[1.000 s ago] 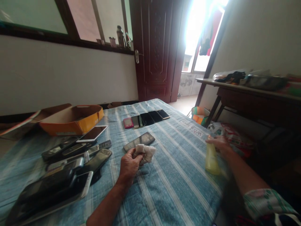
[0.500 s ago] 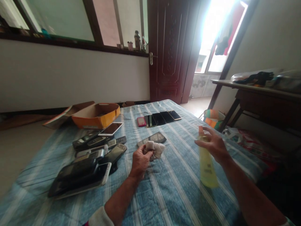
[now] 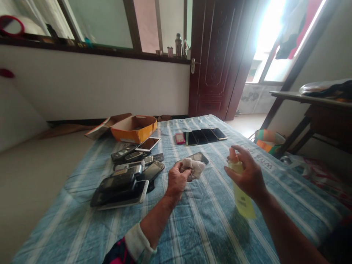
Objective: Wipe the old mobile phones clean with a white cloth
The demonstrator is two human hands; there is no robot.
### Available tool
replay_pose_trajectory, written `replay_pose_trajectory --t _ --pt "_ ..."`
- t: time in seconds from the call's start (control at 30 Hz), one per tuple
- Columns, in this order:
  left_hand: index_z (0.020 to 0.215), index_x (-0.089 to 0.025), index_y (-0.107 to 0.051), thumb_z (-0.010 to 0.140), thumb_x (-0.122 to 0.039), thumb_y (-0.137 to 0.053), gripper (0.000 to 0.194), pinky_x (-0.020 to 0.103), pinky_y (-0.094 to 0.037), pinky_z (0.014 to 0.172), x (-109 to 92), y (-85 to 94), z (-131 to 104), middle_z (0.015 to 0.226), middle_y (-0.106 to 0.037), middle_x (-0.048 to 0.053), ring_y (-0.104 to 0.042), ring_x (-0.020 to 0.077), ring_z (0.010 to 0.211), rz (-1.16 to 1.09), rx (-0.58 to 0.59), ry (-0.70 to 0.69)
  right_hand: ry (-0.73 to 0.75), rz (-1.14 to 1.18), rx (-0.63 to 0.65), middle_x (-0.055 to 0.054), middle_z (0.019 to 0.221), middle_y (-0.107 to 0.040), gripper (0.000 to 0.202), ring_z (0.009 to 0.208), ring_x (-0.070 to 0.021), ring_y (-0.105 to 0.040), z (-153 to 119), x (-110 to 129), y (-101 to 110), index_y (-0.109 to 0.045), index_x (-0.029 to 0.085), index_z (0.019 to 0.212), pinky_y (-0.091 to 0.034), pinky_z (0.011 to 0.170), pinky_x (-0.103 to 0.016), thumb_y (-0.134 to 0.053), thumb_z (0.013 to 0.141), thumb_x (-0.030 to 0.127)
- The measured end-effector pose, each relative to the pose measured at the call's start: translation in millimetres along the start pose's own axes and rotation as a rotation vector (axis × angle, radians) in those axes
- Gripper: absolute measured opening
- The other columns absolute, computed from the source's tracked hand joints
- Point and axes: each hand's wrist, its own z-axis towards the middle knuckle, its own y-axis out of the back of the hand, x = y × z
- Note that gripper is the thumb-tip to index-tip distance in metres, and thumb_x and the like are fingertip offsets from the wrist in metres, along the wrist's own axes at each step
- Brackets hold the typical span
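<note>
My left hand (image 3: 178, 180) pinches a crumpled pale cloth (image 3: 194, 168) over the near side of a smartphone (image 3: 201, 157), which lies flat on the striped blue bedcover. The cloth hides part of that phone. On the right, my right hand (image 3: 246, 172) is wrapped round the neck of a clear spray bottle (image 3: 244, 201) with yellow liquid and an orange top (image 3: 233, 154). The bottle is slightly tilted, and a shadow falls on the cover below it.
Phones and dark devices (image 3: 118, 185) are piled on the left, near an open orange box (image 3: 134, 129). Farther back, several phones (image 3: 205, 136) lie in a row beside a pink item (image 3: 180, 138). A desk (image 3: 316, 98) stands at the right.
The whole view has swung left, so things appear farther right. Beyond that, the spray bottle has come nearer the cloth and tilts more. Both hands keep their holds.
</note>
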Motion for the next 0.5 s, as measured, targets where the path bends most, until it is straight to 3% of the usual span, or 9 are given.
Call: replay_pose_trajectory --t 0.1,0.23,0.33,0.5 --pt "0.085 -0.015 -0.068 0.061 -0.017 -0.067 0.025 0.020 -0.051 0.051 -1 -0.8 0 0.073 -0.068 0.001 -0.063 0.0147 0.062 0.004 -0.004 0.002 0.000 0.149 0.111 -0.004 0.098 -0.069 0.057 0.078 -0.0178 -0.067 -1 3 -6 -0.048 0.023 0.128 -0.055 0.074 -0.032 -0.063 0.073 0.027" --pt "0.084 -0.015 -0.067 0.060 -0.017 -0.067 0.023 0.022 -0.052 0.050 -4 -1.6 0 0.071 -0.067 0.001 -0.063 0.0158 0.062 -0.016 -0.002 0.024 0.058 0.125 0.279 -0.005 0.103 -0.070 0.058 0.086 -0.0184 -0.068 -2 14 -20 -0.050 0.023 0.130 -0.054 0.080 -0.032 -0.061 0.073 0.021" --pt "0.087 -0.015 -0.065 0.062 -0.019 -0.066 0.026 0.024 -0.053 0.047 -6 -1.2 -1 0.072 -0.067 0.002 -0.064 0.0172 0.060 -0.056 0.017 0.077 0.129 0.088 0.283 -0.007 0.118 -0.066 0.055 0.105 -0.0214 -0.064 -6 24 -32 -0.052 0.023 0.128 -0.051 0.091 -0.036 -0.059 0.073 0.018" --pt "0.089 -0.014 -0.064 0.063 -0.017 -0.066 0.027 0.025 -0.054 0.048 -6 0.8 0 0.074 -0.068 0.004 -0.065 0.0170 0.061 -0.098 0.003 0.111 0.132 -0.039 0.256 -0.007 0.115 -0.067 0.052 0.104 -0.0228 -0.064 -12 29 -43 -0.053 0.023 0.125 -0.051 0.091 -0.038 -0.053 0.075 0.013"
